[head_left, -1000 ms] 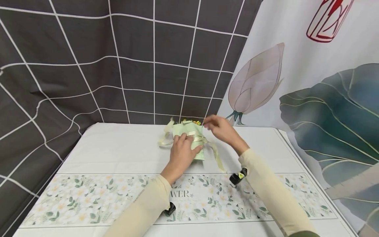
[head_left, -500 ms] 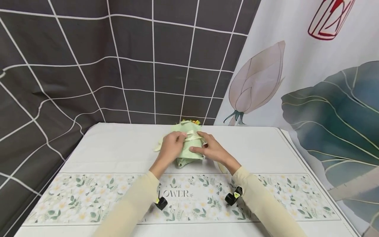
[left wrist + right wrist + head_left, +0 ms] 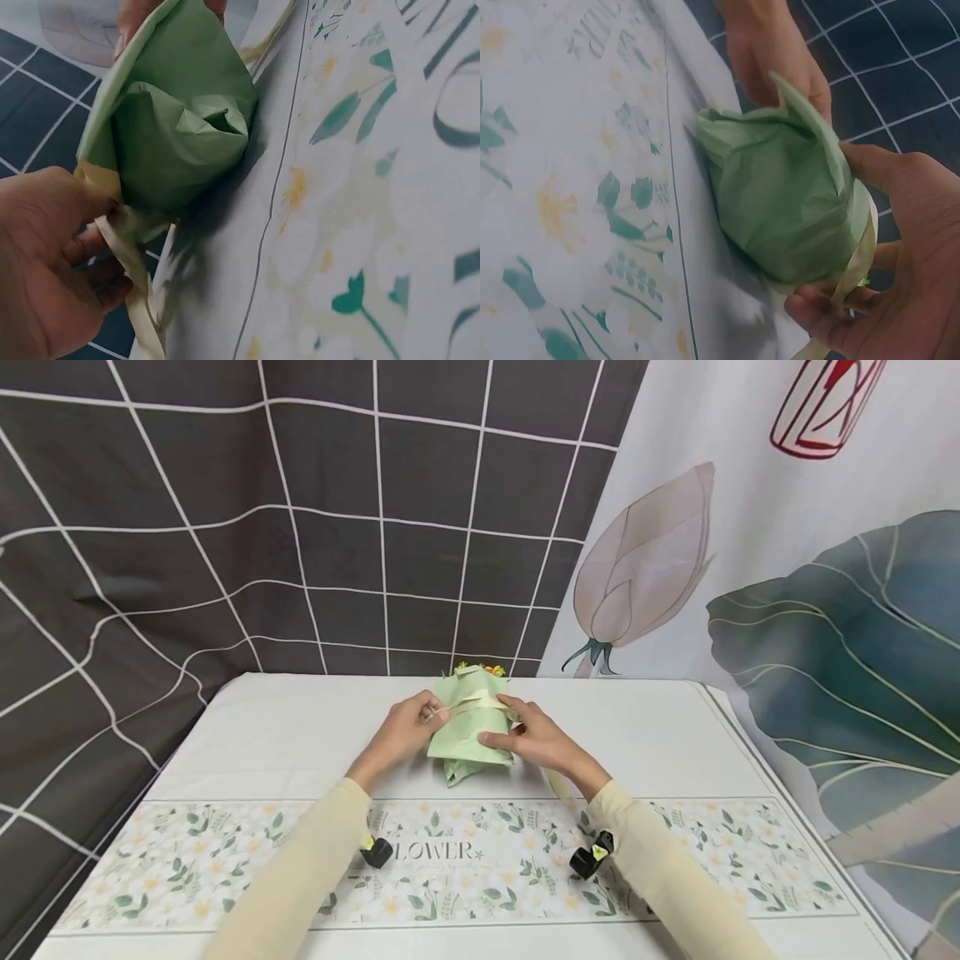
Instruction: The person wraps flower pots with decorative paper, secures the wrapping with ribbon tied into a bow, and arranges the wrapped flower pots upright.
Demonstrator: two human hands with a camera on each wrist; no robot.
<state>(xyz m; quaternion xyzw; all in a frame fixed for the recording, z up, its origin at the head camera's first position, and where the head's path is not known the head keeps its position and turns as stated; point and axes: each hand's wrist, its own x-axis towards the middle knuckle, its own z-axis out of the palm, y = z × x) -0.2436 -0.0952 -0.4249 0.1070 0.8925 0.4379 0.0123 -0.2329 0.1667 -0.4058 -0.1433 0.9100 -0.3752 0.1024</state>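
A small bouquet wrapped in pale green paper (image 3: 468,735) lies at the back of the table, with yellow and orange flowers (image 3: 495,669) peeking out at its far end. Round its middle runs a cream ribbon (image 3: 480,700). My left hand (image 3: 401,731) is at the left side, pinching the ribbon between thumb and fingers; a length of it (image 3: 139,292) hangs below those fingers in the left wrist view. My right hand (image 3: 542,742) grips the bouquet's right side, thumb on the front and fingers round the edge. In the right wrist view, the ribbon (image 3: 862,259) passes by those fingers.
A white tablecloth (image 3: 300,718) with a printed flower band (image 3: 202,860) covers the table. Close behind the bouquet hangs a dark cloth with a white grid (image 3: 420,560). On the right is a white curtain with a printed bud (image 3: 637,568).
My left hand has left the front of the paper and moved left with the ribbon. My right hand has come down from the upper right to grip the bouquet's right side.
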